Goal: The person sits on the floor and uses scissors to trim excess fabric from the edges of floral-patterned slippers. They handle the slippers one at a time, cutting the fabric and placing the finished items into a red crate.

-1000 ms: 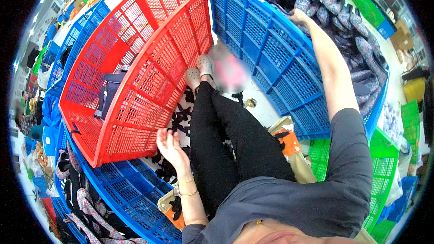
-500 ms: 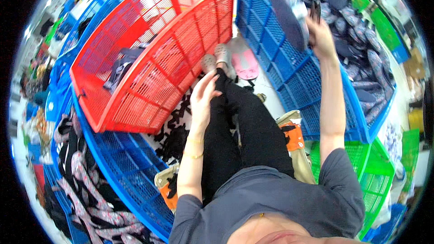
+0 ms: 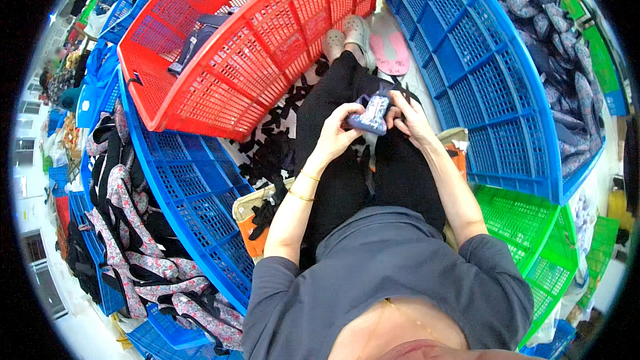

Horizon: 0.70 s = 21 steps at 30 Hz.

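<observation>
Above my lap, both hands hold one dark blue slipper (image 3: 372, 117) with a pale speckled pattern. My left hand (image 3: 339, 132) grips its left end between thumb and fingers. On the other end, the fingers of my right hand (image 3: 412, 120) are pinched close together at its edge. The slipper is seen foreshortened, so its full shape is hidden. Many similar dark, patterned slippers (image 3: 577, 103) fill the blue basket (image 3: 477, 73) on my right. A few dark slippers (image 3: 197, 40) lie inside the red basket (image 3: 267, 43) ahead on the left.
At my left, another blue basket (image 3: 190, 190) borders floral pieces with black edges (image 3: 127, 207). Black scraps (image 3: 270, 150) litter the floor beside my legs. A pink sole-shaped piece (image 3: 390, 53) lies near my shoes. A green basket (image 3: 517, 223) stands by my right elbow.
My right hand has brought the slipper from over the right blue basket down to my lap. The left hand has moved right and taken hold of it too.
</observation>
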Motion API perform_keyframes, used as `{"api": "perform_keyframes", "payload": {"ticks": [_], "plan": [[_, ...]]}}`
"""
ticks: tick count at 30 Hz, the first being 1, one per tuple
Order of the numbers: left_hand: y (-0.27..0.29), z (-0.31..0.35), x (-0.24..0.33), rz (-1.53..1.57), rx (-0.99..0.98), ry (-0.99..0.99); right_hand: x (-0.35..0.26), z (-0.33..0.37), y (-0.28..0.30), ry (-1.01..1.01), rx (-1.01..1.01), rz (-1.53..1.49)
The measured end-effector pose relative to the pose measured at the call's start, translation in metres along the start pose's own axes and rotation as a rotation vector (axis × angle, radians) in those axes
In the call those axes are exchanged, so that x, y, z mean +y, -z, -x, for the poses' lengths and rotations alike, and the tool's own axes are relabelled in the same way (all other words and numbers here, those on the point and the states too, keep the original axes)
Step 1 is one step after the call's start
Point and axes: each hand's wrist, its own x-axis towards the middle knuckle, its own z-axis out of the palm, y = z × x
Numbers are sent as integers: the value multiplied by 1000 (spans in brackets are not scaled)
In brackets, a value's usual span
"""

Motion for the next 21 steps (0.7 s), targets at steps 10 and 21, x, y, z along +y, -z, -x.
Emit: {"api": "perform_keyframes", "payload": {"ticks": [10, 21], "plan": [[14, 18, 21, 116, -207, 63, -25, 22, -19, 231, 94, 149], [-10, -72, 67, -608, -255, -476, -86, 14, -15, 168, 113, 430]]}}
